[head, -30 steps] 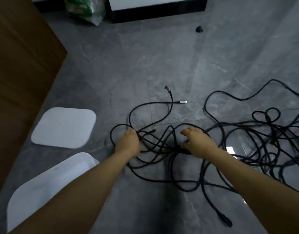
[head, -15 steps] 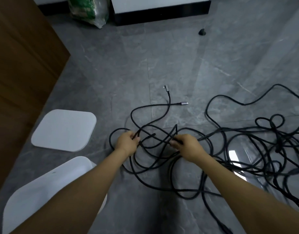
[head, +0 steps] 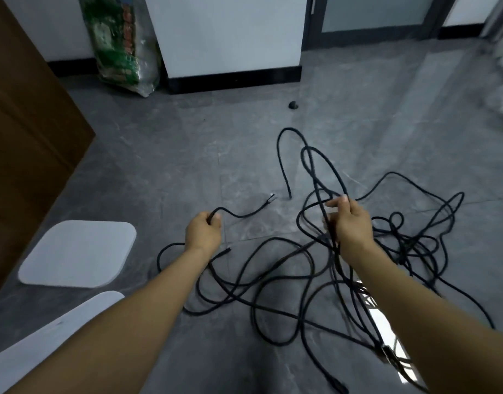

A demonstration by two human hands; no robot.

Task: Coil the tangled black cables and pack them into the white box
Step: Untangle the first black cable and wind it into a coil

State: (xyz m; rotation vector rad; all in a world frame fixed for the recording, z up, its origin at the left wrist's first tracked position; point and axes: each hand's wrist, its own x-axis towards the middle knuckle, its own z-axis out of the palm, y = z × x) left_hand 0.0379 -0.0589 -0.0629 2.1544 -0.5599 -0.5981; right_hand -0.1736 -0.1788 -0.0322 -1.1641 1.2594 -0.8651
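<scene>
Tangled black cables (head: 284,282) sprawl over the grey floor in front of me and off to the right. My left hand (head: 202,231) grips one cable near its end, whose silver plug (head: 271,198) lies just beyond on the floor. My right hand (head: 348,223) holds several strands lifted off the floor, with tall loops (head: 324,163) standing above its fingers. The white box (head: 37,345) sits at the lower left, partly hidden by my left forearm. Its flat white lid (head: 77,253) lies just beyond it.
A brown wooden panel (head: 28,143) stands along the left. A green printed bag (head: 122,44) leans against the far white wall with its black skirting (head: 233,78). A small black floor stop (head: 293,104) sits beyond the cables. A bright reflection (head: 386,328) shines on the floor.
Both hands have risen from the pile and moved apart. The right hand has lifted loops of cable upward and the left has pulled a cable end leftward. The view has tilted up.
</scene>
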